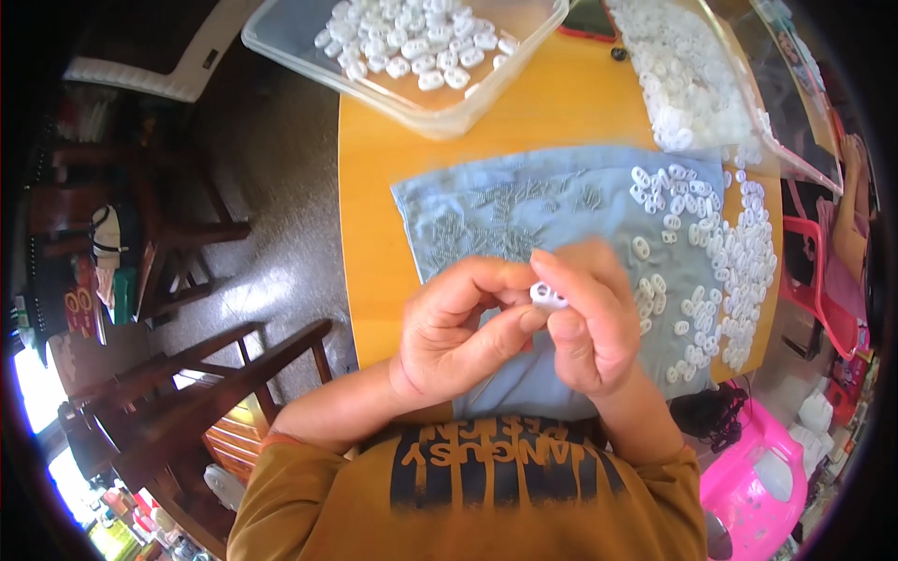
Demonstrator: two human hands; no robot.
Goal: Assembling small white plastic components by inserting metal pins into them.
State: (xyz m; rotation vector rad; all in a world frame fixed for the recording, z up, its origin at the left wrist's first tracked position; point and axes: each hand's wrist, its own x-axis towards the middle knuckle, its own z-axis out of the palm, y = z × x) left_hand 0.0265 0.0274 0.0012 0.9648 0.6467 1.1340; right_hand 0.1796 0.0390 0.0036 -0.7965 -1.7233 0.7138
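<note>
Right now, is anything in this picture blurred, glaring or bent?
In the head view, the right hand is smeared toward its knuckles, the left hand sharper; glare whitens patches of the floor; the table shows bowed edges, and the corners fall into black.

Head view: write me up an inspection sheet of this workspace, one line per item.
Surface: yellow-brown table, partly covered by a wrinkled blue-grey cloth.
Job's things: loose white two-hole pieces on the right of cloth and table; more in the clear container at the top; small thin dark pieces on the cloth's left part.
Clutter: red-edged dark object near the upper edge.
Hands: left hand and right hand pinch one white piece between them.
Cables: dark tangle at lower right, possibly cord; cannot tell.
Surroundings: dark wooden chair left; pink plastic seat and red chair right.
</note>
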